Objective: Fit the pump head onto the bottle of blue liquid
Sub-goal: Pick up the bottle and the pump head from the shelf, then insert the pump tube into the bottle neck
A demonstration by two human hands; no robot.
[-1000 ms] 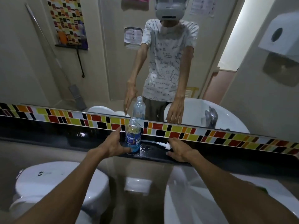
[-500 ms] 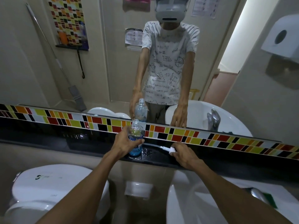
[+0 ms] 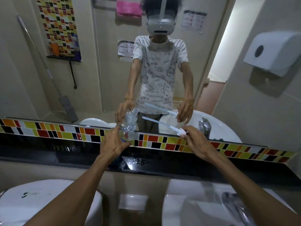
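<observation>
Above a glossy black ledge [image 3: 162,162] under a bathroom mirror [image 3: 101,79], a person's left hand [image 3: 112,145] is wrapped around the bottle [image 3: 127,132], lifted and tilted toward the right. Well apart, the right hand [image 3: 195,141] pinches the pump head [image 3: 180,132] in its fingertips, its tube [image 3: 154,122] slanting up-left toward the bottle.

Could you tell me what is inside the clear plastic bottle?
The clear plastic bottle looks empty in its upper part; the left hand covers its lower part, hiding any liquid.
</observation>
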